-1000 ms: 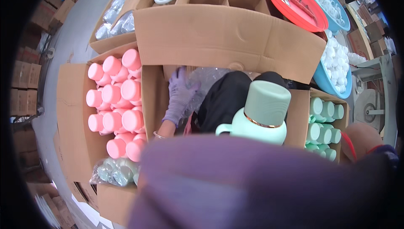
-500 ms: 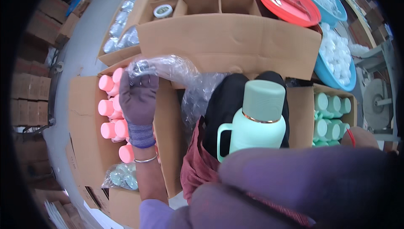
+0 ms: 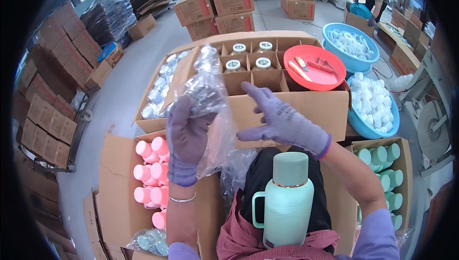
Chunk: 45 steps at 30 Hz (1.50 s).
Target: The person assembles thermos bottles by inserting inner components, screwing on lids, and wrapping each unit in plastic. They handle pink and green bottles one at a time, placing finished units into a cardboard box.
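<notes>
My left hand [image 3: 187,133], in a grey-purple knit glove, grips a clear plastic bag [image 3: 206,85]. The bag stands up over the fingers, its loose end hanging below; what it contains, if anything, I cannot make out. My right hand [image 3: 287,121], gloved alike, reaches in from the right with fingers spread and nothing in them, close beside the bag. A mint-green jug [image 3: 287,207] with a side handle, copper-coloured ring and darker green cap rests upright on my lap.
Ahead is a divided carton [image 3: 291,111] of white-rimmed jars, with a red basin [image 3: 318,76] holding tools on it. Pink bottles [image 3: 158,171] sit boxed at left, green bottles [image 3: 387,178] at right. Blue basins [image 3: 354,111] stand far right. Someone bends over a box [image 3: 358,21] behind.
My view has tilted up. The left hand has lifted the plastic bag from beside the pink bottles toward the middle, and my right hand has come forward with fingers spread.
</notes>
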Motion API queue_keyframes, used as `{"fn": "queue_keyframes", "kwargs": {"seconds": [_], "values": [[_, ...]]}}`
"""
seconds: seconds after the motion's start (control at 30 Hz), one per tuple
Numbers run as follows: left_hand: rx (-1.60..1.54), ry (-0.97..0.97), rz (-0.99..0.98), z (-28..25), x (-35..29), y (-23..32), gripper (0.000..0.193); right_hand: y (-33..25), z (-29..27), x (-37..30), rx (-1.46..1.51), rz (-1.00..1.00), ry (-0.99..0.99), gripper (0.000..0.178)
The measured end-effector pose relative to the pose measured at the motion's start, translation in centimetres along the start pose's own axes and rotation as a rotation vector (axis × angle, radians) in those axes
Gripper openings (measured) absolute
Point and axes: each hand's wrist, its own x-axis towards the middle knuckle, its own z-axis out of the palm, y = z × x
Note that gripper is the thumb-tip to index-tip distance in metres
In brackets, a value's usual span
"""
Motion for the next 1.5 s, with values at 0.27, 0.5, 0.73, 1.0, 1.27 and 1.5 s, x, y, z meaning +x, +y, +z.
{"fn": "queue_keyframes", "kwargs": {"seconds": [0.27,0.5,0.73,1.0,1.27,1.5], "values": [[0.294,0.148,-0.193,1.8,-0.1,-0.2,0.035,3.5,-3.3,5.9,0.797,0.236,0.406,0.026],[0.566,0.059,-0.021,4.3,-1.6,-3.0,0.081,2.2,-7.1,2.5,-0.179,-0.509,0.395,0.038],[0.659,0.071,-0.393,7.0,-3.8,-9.1,0.098,4.9,-4.8,-9.7,-0.622,0.085,-0.036,0.079],[0.466,0.04,-0.333,3.8,-5.6,-14.0,0.086,5.7,-0.7,-8.5,0.139,0.26,-0.025,0.046],[0.566,0.205,-0.216,2.8,-4.3,-13.3,0.099,8.3,-0.1,-7.6,-0.28,0.205,-0.27,0.022],[0.87,0.396,-0.03,-0.3,3.1,-12.6,0.073,14.6,-4.0,-14.6,-1.019,0.165,-0.616,0.013]]}}
